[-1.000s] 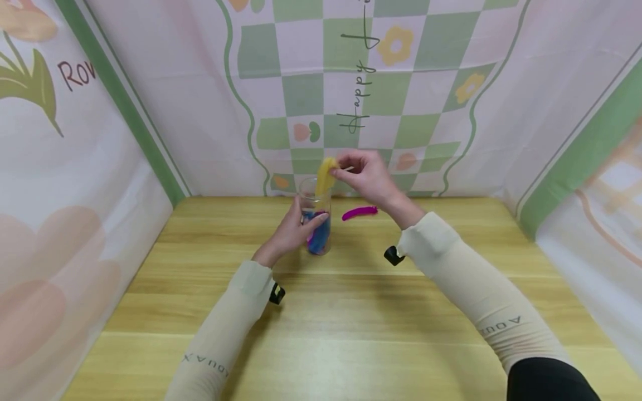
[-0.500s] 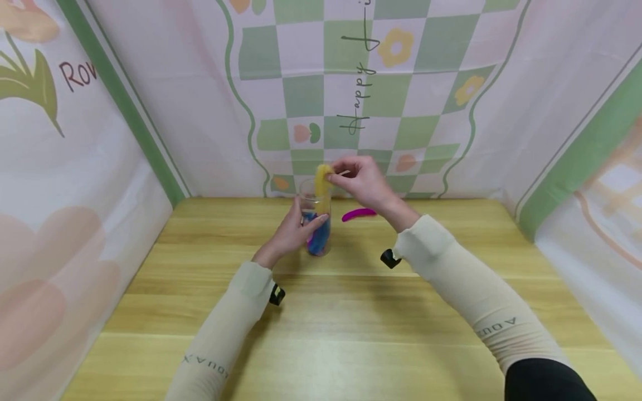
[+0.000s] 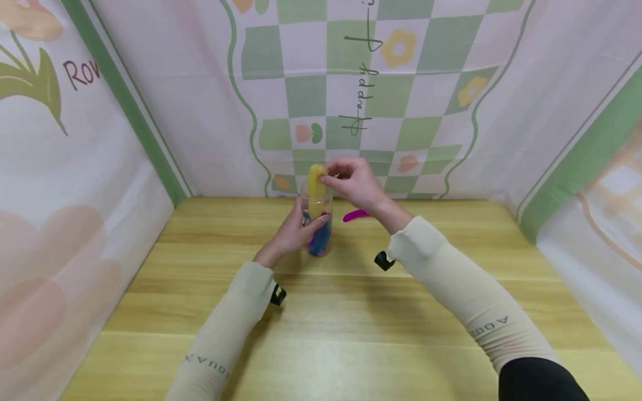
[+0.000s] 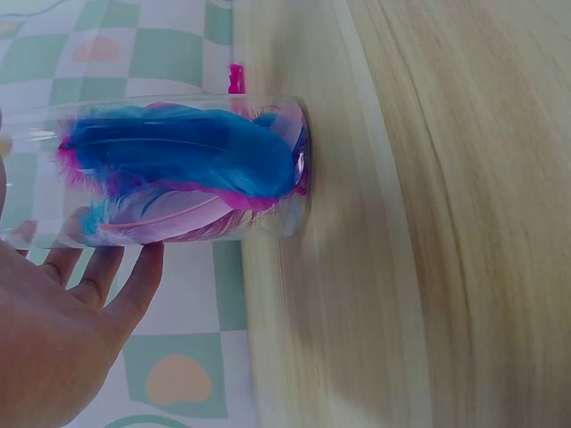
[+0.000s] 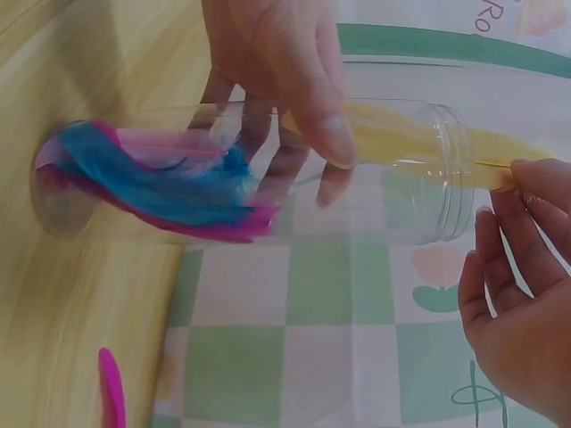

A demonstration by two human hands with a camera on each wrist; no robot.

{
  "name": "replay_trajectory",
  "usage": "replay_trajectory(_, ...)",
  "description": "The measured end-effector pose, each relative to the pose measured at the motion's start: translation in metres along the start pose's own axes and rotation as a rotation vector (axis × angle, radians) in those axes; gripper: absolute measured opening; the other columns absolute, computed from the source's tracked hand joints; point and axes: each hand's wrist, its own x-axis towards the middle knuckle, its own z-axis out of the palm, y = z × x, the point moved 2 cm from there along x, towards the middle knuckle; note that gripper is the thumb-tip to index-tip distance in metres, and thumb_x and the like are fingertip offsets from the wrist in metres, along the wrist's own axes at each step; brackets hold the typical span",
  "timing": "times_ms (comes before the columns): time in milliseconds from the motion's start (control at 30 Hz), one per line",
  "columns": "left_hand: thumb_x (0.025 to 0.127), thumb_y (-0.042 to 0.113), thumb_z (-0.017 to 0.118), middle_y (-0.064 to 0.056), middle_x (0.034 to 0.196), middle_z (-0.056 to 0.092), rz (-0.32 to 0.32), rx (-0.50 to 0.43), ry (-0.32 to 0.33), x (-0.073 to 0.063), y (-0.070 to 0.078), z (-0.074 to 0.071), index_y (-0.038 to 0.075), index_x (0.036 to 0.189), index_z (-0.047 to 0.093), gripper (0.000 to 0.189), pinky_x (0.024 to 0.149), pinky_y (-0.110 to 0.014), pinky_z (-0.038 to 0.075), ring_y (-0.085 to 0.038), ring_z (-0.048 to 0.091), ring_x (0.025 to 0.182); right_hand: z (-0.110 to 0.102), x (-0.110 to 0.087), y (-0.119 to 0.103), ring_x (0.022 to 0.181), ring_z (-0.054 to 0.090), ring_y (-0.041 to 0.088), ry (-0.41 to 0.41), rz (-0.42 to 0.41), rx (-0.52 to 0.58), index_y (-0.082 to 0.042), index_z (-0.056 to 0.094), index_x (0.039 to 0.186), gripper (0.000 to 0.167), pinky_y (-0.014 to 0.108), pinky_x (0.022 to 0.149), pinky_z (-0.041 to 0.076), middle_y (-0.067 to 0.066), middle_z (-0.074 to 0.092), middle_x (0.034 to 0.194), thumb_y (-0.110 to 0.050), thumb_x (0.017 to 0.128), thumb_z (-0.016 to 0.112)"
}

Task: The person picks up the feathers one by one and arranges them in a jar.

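A tall clear jar (image 5: 357, 209) stands on the table with blue, magenta and pale pink feathers (image 4: 187, 156) in its lower part. My left hand (image 3: 293, 231) grips the jar around its middle, thumb across the near side. Above the rim my right hand (image 3: 353, 181) pinches a yellow feather (image 3: 316, 181) by its quill between thumb and fingertips. In the right wrist view the lower part of the yellow feather is inside the jar, and its quill end sticks out past the threaded mouth.
A magenta feather (image 3: 355, 215) lies on the wooden table (image 3: 321, 334) to the right of the jar, partly hidden by the right wrist. Patterned cloth (image 3: 301, 94) hangs behind the table and at both sides.
The right hand has moved left and slightly down, and the yellow feather has gone deeper into the jar, now more upright. The left hand and jar have stayed nearly still.
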Motion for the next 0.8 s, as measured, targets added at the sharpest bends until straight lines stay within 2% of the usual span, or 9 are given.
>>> replay_trajectory(133,0.101,0.042,0.064,-0.010,0.135,0.051,-0.027,-0.001,0.004,0.0005,-0.0008,0.0002,0.015,0.136,0.034,0.053,0.097,-0.048,0.055,-0.027,0.062,0.117,-0.0009,-0.0024,0.0030,0.081,0.063,0.028,-0.013,-0.025,-0.039,-0.001,0.077,0.102,0.012,0.026,0.067,0.052,0.010,0.073,0.093,-0.010,0.094,0.075)
replay_trajectory(333,0.102,0.042,0.064,-0.010,0.134,0.051,-0.026,0.012,0.008,0.0014,-0.0005,0.0000,0.016,0.133,0.035,0.050,0.090,-0.044,0.058,-0.026,0.064,0.109,-0.0019,-0.0052,0.0072,0.073,0.056,0.024,-0.031,-0.016,-0.104,-0.004,0.077,0.100,0.009,0.026,0.061,0.047,0.009,0.070,0.088,-0.011,0.095,0.074)
replay_trajectory(633,0.101,0.045,0.063,-0.010,0.136,0.049,-0.037,0.035,0.007,0.0005,-0.0006,-0.0002,0.016,0.138,0.033,0.056,0.097,-0.047,0.055,-0.029,0.060,0.119,-0.0007,-0.0033,0.0068,0.077,0.049,0.021,-0.030,-0.004,-0.229,-0.006,0.079,0.100,0.011,0.031,0.069,0.041,0.006,0.072,0.095,-0.016,0.094,0.076)
replay_trajectory(800,0.101,0.045,0.063,-0.010,0.137,0.048,-0.030,0.030,-0.004,-0.0007,0.0005,-0.0002,0.016,0.138,0.033,0.056,0.094,-0.045,0.056,-0.029,0.060,0.117,-0.0023,-0.0033,0.0076,0.079,0.048,0.024,-0.047,0.026,-0.266,-0.005,0.078,0.098,0.013,0.032,0.068,0.040,0.007,0.068,0.093,-0.018,0.095,0.074)
